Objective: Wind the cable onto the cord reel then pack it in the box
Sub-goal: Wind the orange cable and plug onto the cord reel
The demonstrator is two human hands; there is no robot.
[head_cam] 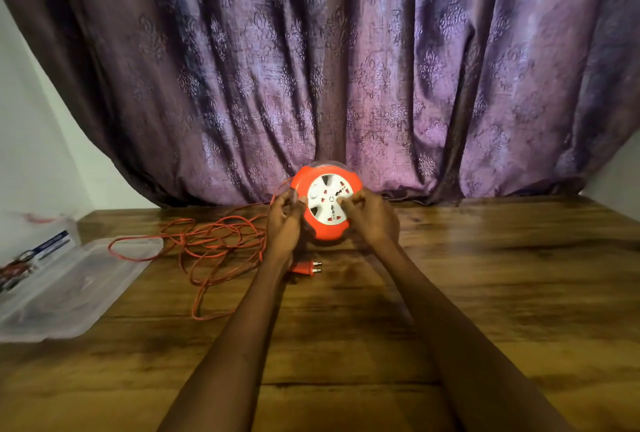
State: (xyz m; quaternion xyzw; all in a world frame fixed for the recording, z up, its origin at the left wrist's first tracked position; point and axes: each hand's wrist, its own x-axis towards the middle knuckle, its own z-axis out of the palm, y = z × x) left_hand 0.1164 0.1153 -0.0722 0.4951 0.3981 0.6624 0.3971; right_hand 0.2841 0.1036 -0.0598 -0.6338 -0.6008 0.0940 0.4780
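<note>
The worry from here is the cable (211,241): nearly all of it lies in a loose, crossing heap on the surface (450,293), left of the hands, and if it is drawn in fast those loops look likely to knot or drag as a clump. The plug (306,267) lies just beside the left wrist, near side, and could catch on it as the slack runs out. One loop lies over the corner of the box (69,289), so a hard tug might shift that too.

The reel (325,203) stands on edge at the far middle of the surface, close to the curtain (346,68), socket face toward the person. The left hand (285,220) curls round its left rim, where the cable seems to feed in. The right hand (372,217) pinches at the white face, apparently to turn it. The box is well apart, at the left edge.
</note>
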